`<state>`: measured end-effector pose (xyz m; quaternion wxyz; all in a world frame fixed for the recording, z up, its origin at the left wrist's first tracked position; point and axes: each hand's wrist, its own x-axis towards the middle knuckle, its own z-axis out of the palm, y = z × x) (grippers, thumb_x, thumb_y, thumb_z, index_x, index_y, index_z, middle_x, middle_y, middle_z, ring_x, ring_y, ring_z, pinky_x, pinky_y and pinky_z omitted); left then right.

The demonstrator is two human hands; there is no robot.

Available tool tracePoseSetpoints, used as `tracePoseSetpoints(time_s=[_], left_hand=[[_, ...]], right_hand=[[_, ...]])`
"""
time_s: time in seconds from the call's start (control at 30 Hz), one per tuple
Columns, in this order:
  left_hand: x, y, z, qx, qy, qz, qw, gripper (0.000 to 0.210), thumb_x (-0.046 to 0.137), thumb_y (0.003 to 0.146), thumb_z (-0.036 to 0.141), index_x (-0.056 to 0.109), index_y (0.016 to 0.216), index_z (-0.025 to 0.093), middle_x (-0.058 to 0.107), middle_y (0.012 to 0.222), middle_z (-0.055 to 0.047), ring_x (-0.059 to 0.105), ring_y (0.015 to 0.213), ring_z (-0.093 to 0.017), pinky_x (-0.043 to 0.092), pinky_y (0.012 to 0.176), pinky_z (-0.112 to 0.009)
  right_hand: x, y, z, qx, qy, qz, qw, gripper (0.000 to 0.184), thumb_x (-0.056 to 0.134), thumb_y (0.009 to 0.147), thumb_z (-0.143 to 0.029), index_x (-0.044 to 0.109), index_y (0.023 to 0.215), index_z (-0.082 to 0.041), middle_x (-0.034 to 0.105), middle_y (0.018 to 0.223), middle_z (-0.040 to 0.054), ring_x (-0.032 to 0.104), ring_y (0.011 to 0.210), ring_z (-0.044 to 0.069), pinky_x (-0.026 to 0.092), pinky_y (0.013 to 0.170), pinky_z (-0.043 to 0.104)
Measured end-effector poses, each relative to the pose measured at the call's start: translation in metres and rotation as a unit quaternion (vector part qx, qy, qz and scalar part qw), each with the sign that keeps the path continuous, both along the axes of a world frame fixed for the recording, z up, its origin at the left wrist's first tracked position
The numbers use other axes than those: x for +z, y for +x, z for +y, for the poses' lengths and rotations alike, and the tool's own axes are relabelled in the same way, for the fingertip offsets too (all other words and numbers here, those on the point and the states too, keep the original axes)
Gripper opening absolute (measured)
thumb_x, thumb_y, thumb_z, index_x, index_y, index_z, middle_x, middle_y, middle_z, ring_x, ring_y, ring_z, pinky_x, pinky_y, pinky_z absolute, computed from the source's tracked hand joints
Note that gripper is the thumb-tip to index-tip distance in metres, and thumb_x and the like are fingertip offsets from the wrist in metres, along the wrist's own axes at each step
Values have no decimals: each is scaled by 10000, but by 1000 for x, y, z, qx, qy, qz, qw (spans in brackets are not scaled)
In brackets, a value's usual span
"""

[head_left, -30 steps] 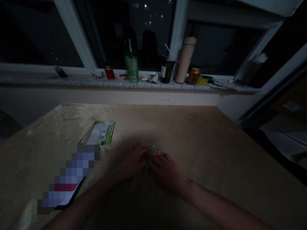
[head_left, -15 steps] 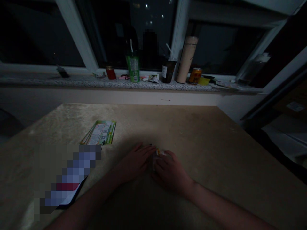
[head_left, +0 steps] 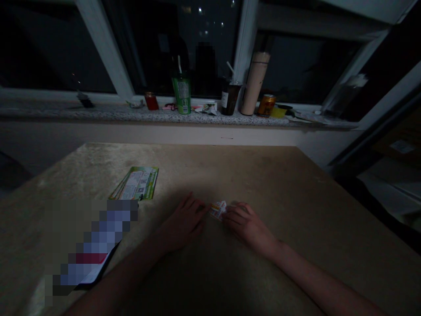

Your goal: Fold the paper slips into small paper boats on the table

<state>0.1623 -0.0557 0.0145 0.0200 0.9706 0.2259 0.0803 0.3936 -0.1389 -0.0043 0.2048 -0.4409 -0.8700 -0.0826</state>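
A small folded piece of printed paper (head_left: 217, 210), white with a yellow band and red and blue marks, lies between my hands on the table (head_left: 210, 171). My left hand (head_left: 187, 219) rests to its left with fingers spread, the index fingertip at the paper's left edge. On the other side, the bent fingers of my right hand (head_left: 243, 224) close on the paper's right edge; the thumb is hidden beneath them.
A phone (head_left: 98, 245) with a blurred screen lies at the left. Beyond it is a fanned stack of green printed cards (head_left: 136, 182). On the windowsill (head_left: 115, 113) stand a green cup (head_left: 182, 94), a dark drink cup (head_left: 230, 98), a tall flask (head_left: 255, 83) and a can (head_left: 266, 106).
My right hand has shifted right, uncovering more of the folded paper. The left hand has drawn slightly left, and its fingers are more spread.
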Motion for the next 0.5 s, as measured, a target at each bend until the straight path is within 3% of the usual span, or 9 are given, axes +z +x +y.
tracePoseSetpoints(time_s=[0.2, 0.37, 0.5], left_hand=[[-5, 0, 5, -39, 13, -8, 999, 448, 416, 957, 360, 397, 1366, 177, 421, 1416, -89, 338, 1313, -231, 195, 1106, -415], [-2, 5, 1, -50, 13, -4, 999, 299, 394, 975, 325, 568, 1187, 205, 620, 1192, -65, 553, 1094, -218, 351, 989, -383], [-2, 8, -2, -52, 13, -4, 999, 276, 366, 990, 258, 603, 1123, 204, 656, 1107, -65, 590, 1013, -215, 394, 924, -378]], right_hand=[[2, 7, 3, 27, -35, 43, 998, 201, 470, 936, -184, 616, 1075, -177, 682, 1063, 61, 571, 1050, 159, 424, 945, 345], [9, 5, 2, 36, -88, 90, 991, 189, 501, 923, -210, 632, 1055, -177, 683, 1080, 63, 596, 1057, 173, 458, 937, 347], [8, 2, 2, 41, -94, 97, 990, 209, 472, 939, -209, 631, 1068, -166, 689, 1076, 73, 621, 1039, 170, 488, 928, 327]])
